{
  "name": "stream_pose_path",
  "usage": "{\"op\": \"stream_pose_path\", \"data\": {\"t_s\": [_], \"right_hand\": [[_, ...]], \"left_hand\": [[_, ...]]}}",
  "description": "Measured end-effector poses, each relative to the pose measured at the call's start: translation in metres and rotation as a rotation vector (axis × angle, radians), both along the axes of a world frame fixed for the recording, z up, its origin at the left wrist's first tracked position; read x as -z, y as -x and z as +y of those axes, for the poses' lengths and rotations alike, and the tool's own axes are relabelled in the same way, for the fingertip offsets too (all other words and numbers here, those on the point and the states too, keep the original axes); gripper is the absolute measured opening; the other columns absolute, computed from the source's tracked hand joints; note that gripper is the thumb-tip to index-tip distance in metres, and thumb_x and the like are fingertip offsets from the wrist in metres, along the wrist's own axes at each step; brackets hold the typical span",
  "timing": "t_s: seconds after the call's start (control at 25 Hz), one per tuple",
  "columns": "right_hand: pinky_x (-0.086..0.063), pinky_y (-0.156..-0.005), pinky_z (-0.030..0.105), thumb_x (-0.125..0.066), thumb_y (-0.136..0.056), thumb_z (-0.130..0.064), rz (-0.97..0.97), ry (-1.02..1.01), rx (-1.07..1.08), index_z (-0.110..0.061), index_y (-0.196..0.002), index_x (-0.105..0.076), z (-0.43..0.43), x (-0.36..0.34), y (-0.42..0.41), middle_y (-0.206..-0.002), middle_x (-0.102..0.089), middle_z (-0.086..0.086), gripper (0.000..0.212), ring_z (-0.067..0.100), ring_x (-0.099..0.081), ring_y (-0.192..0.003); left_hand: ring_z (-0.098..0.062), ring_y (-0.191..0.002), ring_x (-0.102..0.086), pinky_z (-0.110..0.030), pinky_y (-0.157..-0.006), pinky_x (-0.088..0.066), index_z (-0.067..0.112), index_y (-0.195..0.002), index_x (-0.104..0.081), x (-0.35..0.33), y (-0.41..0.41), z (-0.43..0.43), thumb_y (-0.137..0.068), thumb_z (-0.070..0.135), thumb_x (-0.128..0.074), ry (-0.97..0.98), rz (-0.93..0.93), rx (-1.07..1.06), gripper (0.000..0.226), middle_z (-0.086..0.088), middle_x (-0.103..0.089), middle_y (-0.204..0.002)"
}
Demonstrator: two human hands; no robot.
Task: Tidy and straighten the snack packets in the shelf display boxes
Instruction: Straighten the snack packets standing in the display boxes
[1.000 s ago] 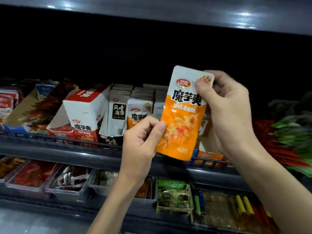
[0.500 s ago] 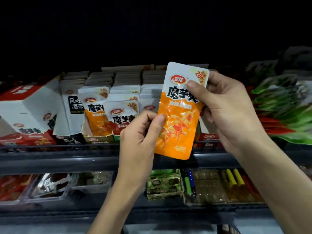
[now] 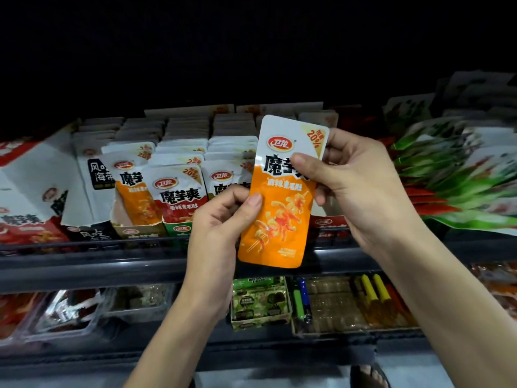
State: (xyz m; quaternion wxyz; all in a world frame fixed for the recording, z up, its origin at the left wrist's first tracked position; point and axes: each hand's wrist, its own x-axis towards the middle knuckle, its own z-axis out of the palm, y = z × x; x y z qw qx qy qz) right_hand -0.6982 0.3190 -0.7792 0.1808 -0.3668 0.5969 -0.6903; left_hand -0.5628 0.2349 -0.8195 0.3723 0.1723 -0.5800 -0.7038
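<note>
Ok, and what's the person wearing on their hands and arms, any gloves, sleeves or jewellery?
Nothing shows. The left hand and right hand are bare, with no gloves, rings or bracelets, and both forearms are uncovered to the frame's lower edge, so no sleeve, watch or band is in view.

I hold the orange packet nearly upright: my left hand pinches its edge at eight o'clock, my right hand its top at two o'clock.
</note>
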Motion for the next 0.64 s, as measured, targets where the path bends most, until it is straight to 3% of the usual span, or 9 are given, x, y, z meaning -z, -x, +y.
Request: {"op": "stream_pose_path", "data": {"t_s": [0.16,0.28,0.36,0.48,0.64], "right_hand": [[-0.042,-0.04,0.016,-0.072,-0.086,-0.01,0.019,-0.015,0.02,-0.012,-0.101,-0.067,-0.002,-0.001,0.005,-0.089,-0.076,0.002,0.016,0.009,-0.066,-0.062],[-0.045,-0.041,0.017,-0.076,-0.082,-0.007,0.119,-0.121,0.026,-0.016,-0.113,-0.061,-0.002,-0.002,0.007,-0.091,-0.073,0.005,0.036,0.011,-0.067,-0.063],[-0.053,-0.048,0.018,-0.079,-0.078,-0.005,0.171,-0.14,0.039,-0.019,-0.117,-0.059,-0.002,-0.003,0.007,-0.096,-0.07,0.002,0.046,0.012,-0.072,-0.074],[-0.058,-0.066,0.022,-0.078,-0.08,-0.006,0.223,0.048,0.275,-0.015,-0.119,-0.058,0.003,-0.007,0.016,-0.106,-0.069,0.0,0.046,0.012,-0.071,-0.092],[-0.054,-0.079,0.02,-0.07,-0.088,0.0,0.309,0.358,0.463,-0.005,-0.123,-0.047,0.004,-0.009,0.021,-0.107,-0.061,-0.005,0.042,0.005,-0.066,-0.1]], "left_hand": [[-0.009,-0.07,-0.065,-0.024,-0.063,-0.053,0.023,-0.068,-0.068,0.001,0.003,-0.003,-0.083,0.025,-0.063,-0.006,-0.025,-0.021,0.016,0.003,-0.069,-0.076],[-0.004,-0.066,-0.064,-0.019,-0.058,-0.05,0.021,-0.075,-0.069,0.003,0.007,-0.001,-0.086,0.028,-0.062,0.242,-0.123,-0.147,0.014,0.007,-0.07,-0.073],[-0.001,-0.071,-0.065,-0.016,-0.059,-0.048,0.022,-0.086,-0.071,0.007,0.008,-0.002,-0.087,0.036,-0.059,0.436,-0.198,-0.23,0.018,0.011,-0.071,-0.077],[-0.004,-0.083,-0.06,-0.022,-0.069,-0.047,0.022,-0.103,-0.068,0.017,0.01,-0.006,-0.093,0.048,-0.047,0.749,-0.386,-0.388,0.035,0.014,-0.067,-0.09],[-0.019,-0.099,-0.058,-0.038,-0.083,-0.05,0.018,-0.11,-0.065,0.03,0.017,-0.009,-0.092,0.035,-0.052,1.174,-0.652,-0.478,0.028,0.003,-0.066,-0.104]]}}
